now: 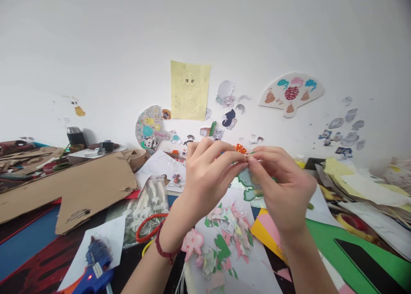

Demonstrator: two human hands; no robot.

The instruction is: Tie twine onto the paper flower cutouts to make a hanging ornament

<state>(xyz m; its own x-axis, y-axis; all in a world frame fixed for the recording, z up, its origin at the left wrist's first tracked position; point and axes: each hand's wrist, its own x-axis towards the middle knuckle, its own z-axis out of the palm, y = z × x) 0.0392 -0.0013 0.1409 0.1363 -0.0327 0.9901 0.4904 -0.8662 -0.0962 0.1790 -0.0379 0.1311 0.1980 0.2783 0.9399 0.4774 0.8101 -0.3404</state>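
In the middle of the head view, my left hand (pixel 213 167) and my right hand (pixel 279 182) meet fingertip to fingertip, both pinched closed. What they pinch is mostly hidden by the fingers. A ruffled orange-red piece (pixel 240 148) shows just behind the fingertips, with a bit of green beside it. Below them appears a pale blue shape with green edges (pixel 247 185); whether it is joined to the pinched thing I cannot tell. Under my hands lies white paper (pixel 257 266) strewn with pink, green and white paper scraps (pixel 223 247). A pink star-shaped flower (pixel 192 244) rests near my left wrist.
A blue glue gun (pixel 93 277) with a lit red light lies at lower left. Cardboard (pixel 93 187) spreads across the left side. At right are a black phone (pixel 369 266), a green sheet (pixel 327 238) and a tape roll (pixel 355 226). Drawings hang on the wall behind.
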